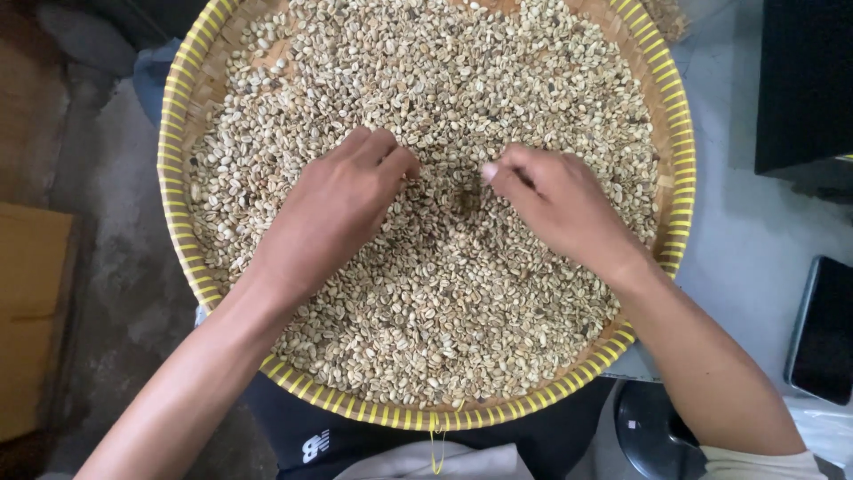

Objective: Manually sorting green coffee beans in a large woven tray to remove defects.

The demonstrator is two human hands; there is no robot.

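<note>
two hands in a tray of pale beans

the round woven tray (680, 178) with a yellow rim fills most of the view, and the beans (444, 311) cover nearly all of its floor, with a little bare weave showing at the upper left. the left hand (333, 209) lies palm down on the beans near the middle, fingers curled in and bunched toward the thumb, mostly closed; whether it holds any beans i cannot tell. the right hand (555, 200) rests just across from it, also palm down, fingers drawn together in a loose pinch with the thumb tip showing, touching the beans. the two hands are near each other but apart, with a narrow strip of beans between them. a dark flat device (822, 329) lies to the right, off the tray, on a grey surface.
</note>
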